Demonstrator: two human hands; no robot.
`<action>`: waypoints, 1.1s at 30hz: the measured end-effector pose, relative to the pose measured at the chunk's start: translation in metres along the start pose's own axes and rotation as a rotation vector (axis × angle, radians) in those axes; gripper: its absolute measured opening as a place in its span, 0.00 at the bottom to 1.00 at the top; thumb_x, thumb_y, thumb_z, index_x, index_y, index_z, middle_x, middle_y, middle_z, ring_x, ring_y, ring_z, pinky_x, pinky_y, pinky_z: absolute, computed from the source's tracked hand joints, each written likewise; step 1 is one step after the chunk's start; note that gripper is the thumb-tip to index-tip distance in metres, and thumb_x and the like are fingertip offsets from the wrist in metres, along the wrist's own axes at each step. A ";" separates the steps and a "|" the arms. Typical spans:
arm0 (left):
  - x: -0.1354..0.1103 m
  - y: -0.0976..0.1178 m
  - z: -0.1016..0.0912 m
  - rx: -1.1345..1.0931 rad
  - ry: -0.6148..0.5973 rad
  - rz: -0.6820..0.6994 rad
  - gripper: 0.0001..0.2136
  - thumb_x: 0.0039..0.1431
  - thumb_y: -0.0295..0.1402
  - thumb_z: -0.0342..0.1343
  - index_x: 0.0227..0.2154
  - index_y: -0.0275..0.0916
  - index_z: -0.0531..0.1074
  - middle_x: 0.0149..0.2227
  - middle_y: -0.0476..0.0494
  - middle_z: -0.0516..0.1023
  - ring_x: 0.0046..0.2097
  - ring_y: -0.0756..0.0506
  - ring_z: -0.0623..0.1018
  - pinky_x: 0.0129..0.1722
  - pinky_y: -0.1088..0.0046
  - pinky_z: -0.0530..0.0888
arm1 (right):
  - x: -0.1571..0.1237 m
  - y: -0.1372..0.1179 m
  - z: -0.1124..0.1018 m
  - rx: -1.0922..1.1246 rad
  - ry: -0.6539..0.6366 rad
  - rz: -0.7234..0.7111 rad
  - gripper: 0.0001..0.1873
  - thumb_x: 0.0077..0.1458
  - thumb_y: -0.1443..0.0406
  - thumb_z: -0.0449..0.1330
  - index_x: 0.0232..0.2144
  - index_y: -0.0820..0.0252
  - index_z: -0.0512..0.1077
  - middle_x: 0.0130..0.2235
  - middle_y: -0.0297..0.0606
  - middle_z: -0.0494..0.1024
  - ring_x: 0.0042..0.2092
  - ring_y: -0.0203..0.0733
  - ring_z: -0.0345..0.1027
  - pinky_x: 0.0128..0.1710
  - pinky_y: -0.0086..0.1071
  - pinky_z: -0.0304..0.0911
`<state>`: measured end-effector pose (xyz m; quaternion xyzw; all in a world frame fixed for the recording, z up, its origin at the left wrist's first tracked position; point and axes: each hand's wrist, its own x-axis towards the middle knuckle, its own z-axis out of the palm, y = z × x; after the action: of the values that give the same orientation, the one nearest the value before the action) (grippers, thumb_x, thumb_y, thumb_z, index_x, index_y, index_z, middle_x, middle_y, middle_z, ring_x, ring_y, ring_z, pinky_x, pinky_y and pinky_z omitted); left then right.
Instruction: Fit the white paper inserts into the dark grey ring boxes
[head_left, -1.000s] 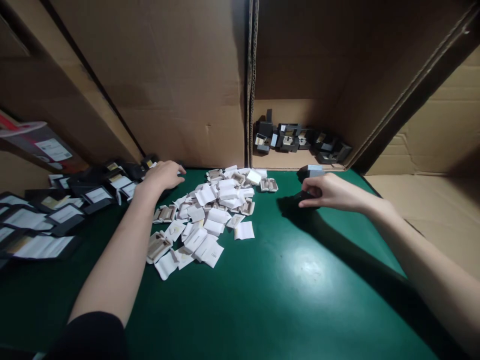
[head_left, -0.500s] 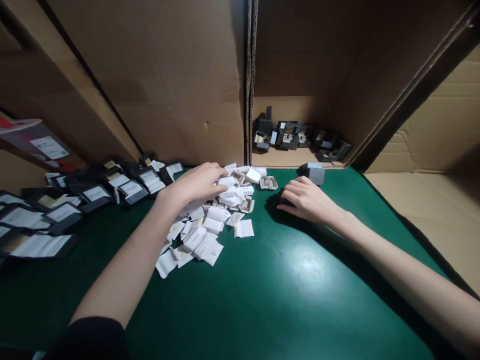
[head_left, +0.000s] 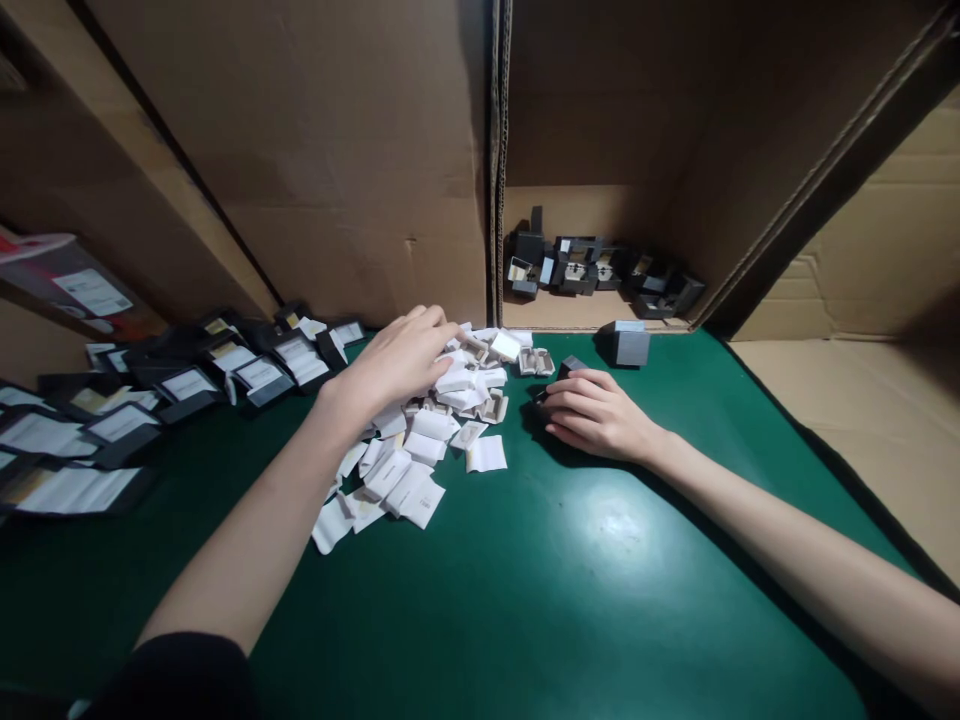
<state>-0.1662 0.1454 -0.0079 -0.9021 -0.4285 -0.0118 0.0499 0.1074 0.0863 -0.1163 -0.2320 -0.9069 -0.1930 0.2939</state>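
My left hand [head_left: 409,355] reaches over a pile of folded white paper slips [head_left: 390,472] and small light inserts [head_left: 535,361]. Its index finger and thumb are apart at the pile's upper part, and the fingertips are partly hidden. My right hand [head_left: 596,415] lies on the table with curled fingers around a small black box [head_left: 571,366], most of which the hand covers. Just behind that hand stands another small dark box [head_left: 631,344], closed.
Rows of open black boxes with white papers [head_left: 187,385] fill the left side of the green table [head_left: 480,600]. A cardboard carton [head_left: 600,215] at the back holds several open black boxes [head_left: 576,268]. A clear container with a label [head_left: 90,290] stands far left.
My right hand has shifted slightly left and toward me, uncovering part of the black box. My left hand has risen slightly at the pile, its fingers more raised.
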 end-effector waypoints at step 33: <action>0.009 0.064 0.029 -1.368 0.176 -0.187 0.06 0.55 0.32 0.59 0.33 0.35 0.73 0.24 0.49 0.72 0.22 0.54 0.71 0.21 0.78 0.71 | -0.005 0.002 -0.005 0.134 0.307 0.471 0.07 0.59 0.62 0.54 0.31 0.55 0.71 0.40 0.39 0.78 0.47 0.49 0.69 0.46 0.47 0.54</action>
<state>-0.1117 0.1154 -0.0412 -0.6860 -0.3952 -0.3563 -0.4963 0.1137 0.0838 -0.1153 -0.3843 -0.7838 -0.0919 0.4791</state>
